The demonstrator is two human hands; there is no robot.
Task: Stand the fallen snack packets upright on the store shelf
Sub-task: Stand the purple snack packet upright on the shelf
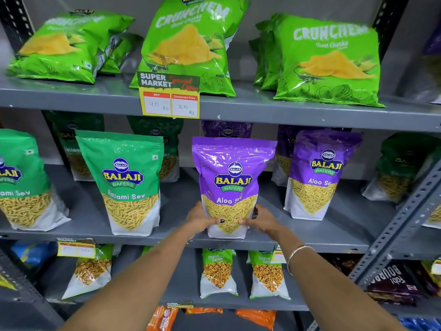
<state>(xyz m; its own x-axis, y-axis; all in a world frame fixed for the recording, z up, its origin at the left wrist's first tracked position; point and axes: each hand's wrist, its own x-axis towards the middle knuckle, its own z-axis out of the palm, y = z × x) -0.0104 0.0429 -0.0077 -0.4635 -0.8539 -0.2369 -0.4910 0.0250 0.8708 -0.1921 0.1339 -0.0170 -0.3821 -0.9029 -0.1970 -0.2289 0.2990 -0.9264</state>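
A purple Aloo Sev packet stands upright at the front of the middle shelf. My left hand grips its lower left side and my right hand grips its lower right side, thumbs across the front. A second purple Aloo Sev packet stands upright to the right, and more purple packets stand behind. On the top shelf, a green Crunchem bag lies fallen on its back at the left. Two other Crunchem bags lean back nearly upright.
Green Ratlami Sev packets stand at the left of the middle shelf. A yellow price tag hangs from the top shelf edge. Chana packets stand on the lower shelf. A perforated metal upright slants at the right.
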